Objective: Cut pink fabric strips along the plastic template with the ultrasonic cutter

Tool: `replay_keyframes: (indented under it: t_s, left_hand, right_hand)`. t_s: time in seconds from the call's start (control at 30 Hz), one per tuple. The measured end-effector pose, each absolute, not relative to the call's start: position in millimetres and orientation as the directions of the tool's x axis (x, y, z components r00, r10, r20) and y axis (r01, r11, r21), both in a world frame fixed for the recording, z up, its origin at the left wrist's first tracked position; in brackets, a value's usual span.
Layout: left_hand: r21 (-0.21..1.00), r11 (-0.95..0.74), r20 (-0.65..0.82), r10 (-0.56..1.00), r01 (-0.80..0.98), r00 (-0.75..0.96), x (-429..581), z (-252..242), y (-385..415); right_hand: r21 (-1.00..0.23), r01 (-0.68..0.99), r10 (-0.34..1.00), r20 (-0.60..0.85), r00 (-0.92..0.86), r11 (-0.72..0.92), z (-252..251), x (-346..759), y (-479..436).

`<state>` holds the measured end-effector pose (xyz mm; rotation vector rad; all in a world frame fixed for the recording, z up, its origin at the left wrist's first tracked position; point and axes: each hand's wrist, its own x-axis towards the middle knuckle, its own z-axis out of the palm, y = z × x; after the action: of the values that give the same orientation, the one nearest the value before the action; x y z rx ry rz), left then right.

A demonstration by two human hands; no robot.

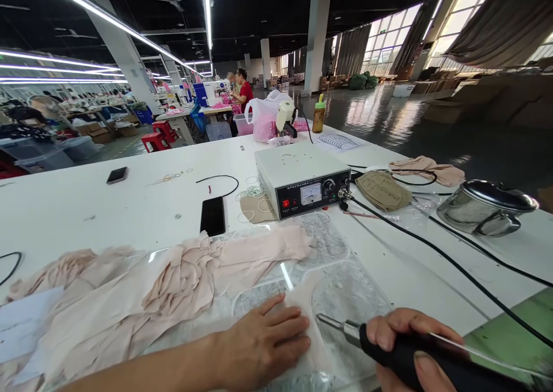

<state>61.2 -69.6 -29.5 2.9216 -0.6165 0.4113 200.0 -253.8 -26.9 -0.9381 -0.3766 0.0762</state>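
Observation:
My left hand [270, 340] lies palm down, fingers stretched out, on a thin beige fabric piece [311, 300]. Beneath the fabric is a clear, scuffed plastic sheet [349, 291] with curved outlines. In my right hand [415, 346] is a black-handled ultrasonic cutter [380, 346], my fingers wrapped round its grip. Its narrow metal tip points left, close to the fabric's curved right edge; whether it touches cannot be made out. Crumpled beige fabric pieces [181, 279] spread to the left of my left hand.
Behind the sheet stand a control box [302, 170] with a dial and a black phone [213, 216]. Black cables [415, 239] cross the right side near a metal mug [484, 207] and brown card patterns [382, 190]. A bottle [318, 115] and plastic bag [263, 118] stand farther back.

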Motion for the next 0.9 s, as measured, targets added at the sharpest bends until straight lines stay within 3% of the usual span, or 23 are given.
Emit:
replay_keyframes:
  t_s: [0.1, 0.47, 0.73, 0.9]
  left_hand:
    - [0.047, -0.899, 0.308, -0.402, -0.436, 0.862, 60.2, -35.6, -69.0]
    - [0.052, -0.866, 0.266, -0.467, -0.497, 0.843, 54.6, -33.8, -64.0]
    - [0.231, -0.852, 0.330, -0.385, -0.469, 0.862, 75.2, -22.0, -60.1]
    - [0.157, -0.842, 0.309, -0.454, -0.516, 0.836, 84.7, -23.0, -63.6]
  right_hand:
    - [-0.751, 0.169, 0.141, 0.329, 0.934, 0.638, -26.2, 204.8, -234.4]
    - [-0.774, 0.215, 0.092, 0.331, 0.939, 0.595, -36.3, 215.6, -218.9]
    - [-0.762, 0.205, 0.091, 0.327, 0.941, 0.615, -35.7, 218.4, -218.4]
    - [-0.746, 0.220, 0.088, 0.349, 0.933, 0.629, -37.2, 220.3, -214.6]
